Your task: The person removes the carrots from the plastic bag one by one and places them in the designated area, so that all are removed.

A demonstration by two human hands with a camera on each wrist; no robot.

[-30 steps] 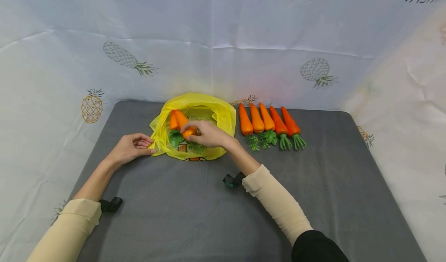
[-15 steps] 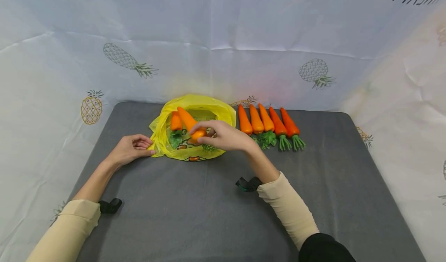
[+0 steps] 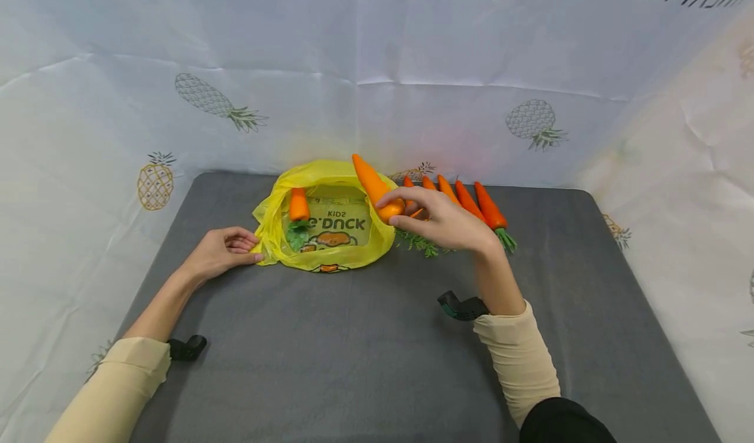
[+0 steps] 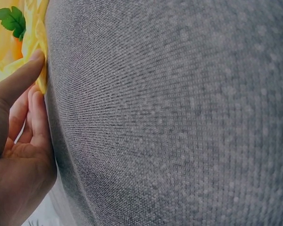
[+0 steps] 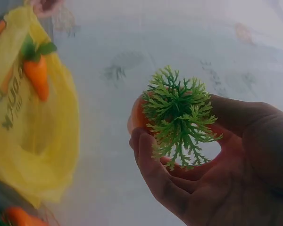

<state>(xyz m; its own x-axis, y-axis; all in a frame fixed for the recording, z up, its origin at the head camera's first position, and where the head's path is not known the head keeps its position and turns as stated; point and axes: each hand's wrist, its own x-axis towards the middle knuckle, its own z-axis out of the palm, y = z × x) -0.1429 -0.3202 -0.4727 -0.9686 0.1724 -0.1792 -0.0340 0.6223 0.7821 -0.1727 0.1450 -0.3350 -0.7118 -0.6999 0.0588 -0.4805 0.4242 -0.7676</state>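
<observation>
My right hand (image 3: 444,217) holds an orange carrot (image 3: 371,181) by its thick end, raised near the right rim of a yellow plastic bag (image 3: 385,243). In the right wrist view, feathery green leaves (image 5: 179,115) stick out from the held carrot between thumb and fingers. With thumb and fingertips, my left hand (image 3: 226,248) pinches the bag's left edge; the left wrist view shows this grip on the yellow plastic (image 4: 41,28) too. Inside the wide-mouthed bag lies another carrot (image 3: 298,204) with broad green leaves (image 5: 37,51). Dark lettering shows on the bag's inner side.
Several more carrots (image 3: 490,207) lie in a row to the right of the bag, partly hidden behind my right hand. Everything rests on a grey table (image 3: 330,364). A pale pineapple-print cloth (image 3: 412,50) hangs behind the table's far edge.
My right hand has lifted the carrot out of the bag and carried it right, uncovering the lettering inside. My left hand has stayed at the bag's edge.
</observation>
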